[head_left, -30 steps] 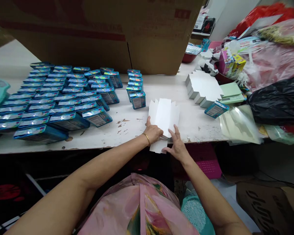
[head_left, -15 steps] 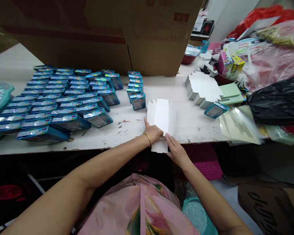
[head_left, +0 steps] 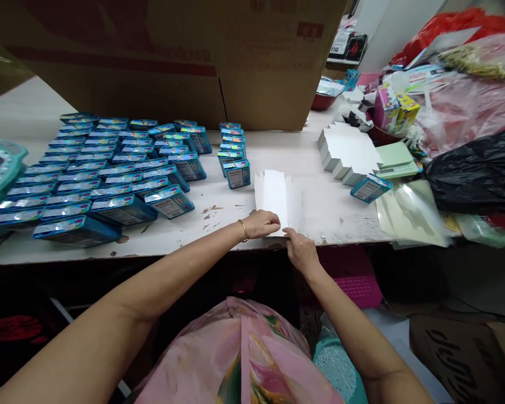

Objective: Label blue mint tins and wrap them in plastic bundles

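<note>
A flat white die-cut card blank (head_left: 275, 196) lies at the near edge of the white table (head_left: 219, 224), its side flaps partly folded up. My left hand (head_left: 261, 223), a gold bangle on its wrist, is curled over the blank's near end and presses it down. My right hand (head_left: 298, 249) pinches the same near end from the right, fingers closed on the card. A stack of folded white boxes (head_left: 348, 150) sits further back on the right.
Rows of several small blue packaged boxes (head_left: 109, 174) fill the table's left half, with a short column (head_left: 233, 151) near the middle. A large brown carton (head_left: 172, 56) stands behind. Plastic bags (head_left: 475, 168), green sheets (head_left: 398, 160) and clutter crowd the right. A teal tray (head_left: 0, 168) sits far left.
The blank's near tab, which hung over the table edge, is now folded under both hands. My left hand turned palm down on it; my right hand closed from flat to a pinch.
</note>
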Tool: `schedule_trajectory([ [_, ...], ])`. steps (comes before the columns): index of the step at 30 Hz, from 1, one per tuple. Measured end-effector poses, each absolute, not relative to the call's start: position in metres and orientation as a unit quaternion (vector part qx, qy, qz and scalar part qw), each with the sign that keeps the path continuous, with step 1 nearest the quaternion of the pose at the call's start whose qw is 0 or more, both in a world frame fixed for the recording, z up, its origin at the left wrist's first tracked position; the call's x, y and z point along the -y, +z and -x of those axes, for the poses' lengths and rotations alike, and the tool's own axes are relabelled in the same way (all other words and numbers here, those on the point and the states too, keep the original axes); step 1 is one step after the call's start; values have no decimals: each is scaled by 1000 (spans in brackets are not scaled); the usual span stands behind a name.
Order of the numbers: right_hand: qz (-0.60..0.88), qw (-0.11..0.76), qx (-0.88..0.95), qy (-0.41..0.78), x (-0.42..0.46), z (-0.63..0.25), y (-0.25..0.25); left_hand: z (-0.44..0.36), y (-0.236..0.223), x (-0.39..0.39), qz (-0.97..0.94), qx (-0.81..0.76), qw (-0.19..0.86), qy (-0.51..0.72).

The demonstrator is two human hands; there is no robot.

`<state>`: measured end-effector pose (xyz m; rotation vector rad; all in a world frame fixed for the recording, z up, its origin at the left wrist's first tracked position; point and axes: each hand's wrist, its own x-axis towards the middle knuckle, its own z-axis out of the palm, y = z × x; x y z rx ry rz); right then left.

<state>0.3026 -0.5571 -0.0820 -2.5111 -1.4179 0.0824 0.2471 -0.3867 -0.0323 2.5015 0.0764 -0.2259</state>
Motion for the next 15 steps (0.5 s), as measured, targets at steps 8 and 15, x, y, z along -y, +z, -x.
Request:
schedule_trajectory([
  [8,868,234,436,35,555,-298,-83,-242,-40,384,-951,25,273,-143],
  [15,852,268,450,21,555,-302,-81,-245,-46,383,-942,-76,299,-130],
])
